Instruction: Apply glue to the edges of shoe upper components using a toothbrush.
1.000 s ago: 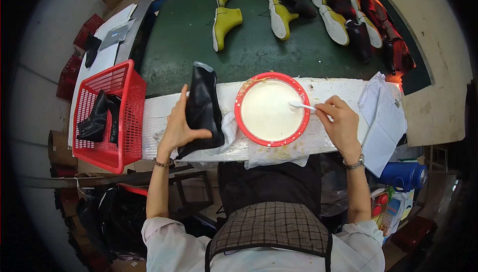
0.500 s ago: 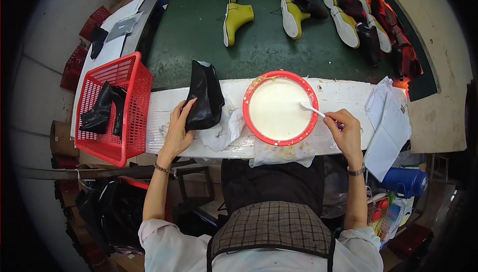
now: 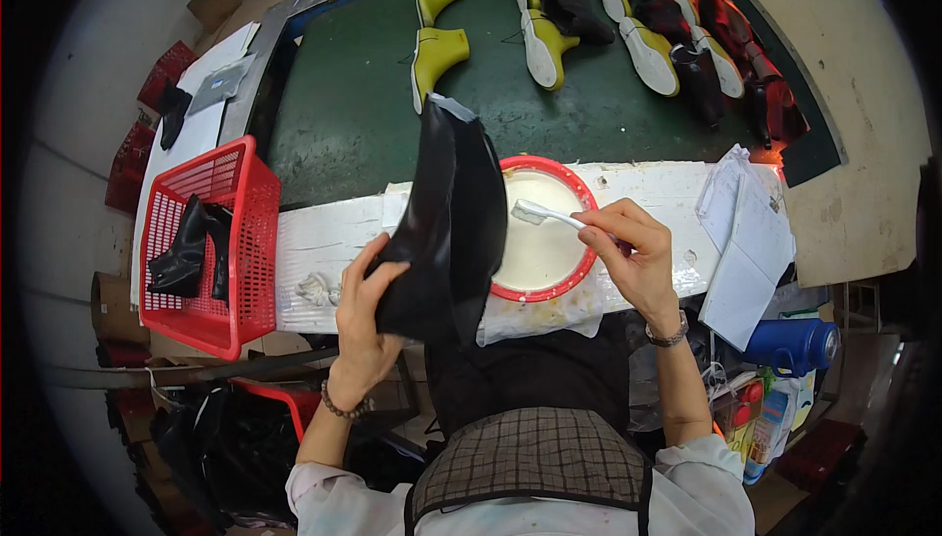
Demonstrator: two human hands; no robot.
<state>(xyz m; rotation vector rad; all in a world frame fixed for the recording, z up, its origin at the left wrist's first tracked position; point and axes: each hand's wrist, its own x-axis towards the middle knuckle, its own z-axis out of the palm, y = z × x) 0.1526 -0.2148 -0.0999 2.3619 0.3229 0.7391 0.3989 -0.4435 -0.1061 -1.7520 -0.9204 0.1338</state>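
Note:
A black leather boot upper is raised above the white work surface, its light-edged end pointing away from me. My left hand is closed around its lower left side, with the thumb on the leather. My right hand grips a white toothbrush by its handle. The brush head, coated in pale stuff, hovers over or just touches the creamy white liquid in a red-rimmed round basin; I cannot tell which. The boot upper hides the basin's left edge.
At left stands a red plastic basket with black boot uppers. Yellow-green shoe lasts and dark uppers lie on the green belt. White papers hang over the right edge, near a blue flask. An orange-red glow shows at far right.
My left hand has lifted the boot upper off the surface and brought it nearer, right up against the basin in view. The toothbrush has moved left over the liquid. The view has shifted slightly.

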